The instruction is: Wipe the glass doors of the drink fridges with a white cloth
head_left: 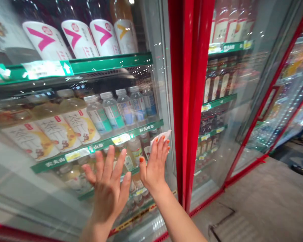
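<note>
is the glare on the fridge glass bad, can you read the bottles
In the head view, white reflections streak the glass door, the wide lens bends the red door frame, yet the tea bottle labels and the left hand stay sharp.

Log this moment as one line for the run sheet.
left hand: fingers spread on glass cooler door | right hand: flat over white wipe on glass | behind glass: bottled drinks, green shelf | beside: red door frame

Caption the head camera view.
Right hand presses a white cloth on a drinks cooler's glass door, left hand flat beside it.
</note>
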The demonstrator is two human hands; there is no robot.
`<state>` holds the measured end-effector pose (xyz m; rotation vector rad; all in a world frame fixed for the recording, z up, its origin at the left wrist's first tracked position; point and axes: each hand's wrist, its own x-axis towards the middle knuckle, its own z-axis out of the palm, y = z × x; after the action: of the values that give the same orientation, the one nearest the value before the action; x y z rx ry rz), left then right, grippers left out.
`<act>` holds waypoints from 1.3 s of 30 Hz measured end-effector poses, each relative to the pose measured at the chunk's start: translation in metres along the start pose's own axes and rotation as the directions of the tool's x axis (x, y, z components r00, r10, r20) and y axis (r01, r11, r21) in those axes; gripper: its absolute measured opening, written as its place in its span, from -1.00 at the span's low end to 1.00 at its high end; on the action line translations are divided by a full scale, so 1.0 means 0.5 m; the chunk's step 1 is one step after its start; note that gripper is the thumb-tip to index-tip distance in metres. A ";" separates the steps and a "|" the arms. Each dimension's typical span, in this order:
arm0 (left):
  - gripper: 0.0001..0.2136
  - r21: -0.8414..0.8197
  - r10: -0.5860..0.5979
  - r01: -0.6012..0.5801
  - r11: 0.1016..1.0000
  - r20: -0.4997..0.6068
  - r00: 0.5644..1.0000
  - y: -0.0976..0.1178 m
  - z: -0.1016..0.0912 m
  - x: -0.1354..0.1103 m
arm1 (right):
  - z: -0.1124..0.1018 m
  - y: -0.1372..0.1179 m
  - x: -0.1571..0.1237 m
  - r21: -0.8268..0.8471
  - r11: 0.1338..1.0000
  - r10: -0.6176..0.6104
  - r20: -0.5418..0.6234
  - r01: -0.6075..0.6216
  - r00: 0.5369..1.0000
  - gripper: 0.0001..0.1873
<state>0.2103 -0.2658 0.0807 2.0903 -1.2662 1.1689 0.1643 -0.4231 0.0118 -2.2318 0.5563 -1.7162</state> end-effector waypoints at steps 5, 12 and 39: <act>-0.19 0.098 -0.043 0.047 0.994 -0.044 0.998 -0.020 0.003 0.011 | 0.006 0.018 -0.012 -0.013 0.988 -0.151 0.042 0.152 0.988 -0.07; -0.16 0.152 -0.034 0.048 0.987 -0.093 0.995 -0.027 0.027 0.004 | -0.008 -0.023 0.032 0.034 0.997 0.072 0.030 -0.073 0.997 -0.09; -0.23 0.101 -0.067 0.093 0.991 -0.233 0.970 -0.072 -0.056 0.031 | -0.039 -0.009 0.166 -0.063 0.983 -0.181 -0.096 0.175 0.979 -0.11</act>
<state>0.2327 -0.2364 0.1111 1.9930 -1.0225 1.4262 0.1649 -0.4568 0.0902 -2.3035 0.4413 -1.9336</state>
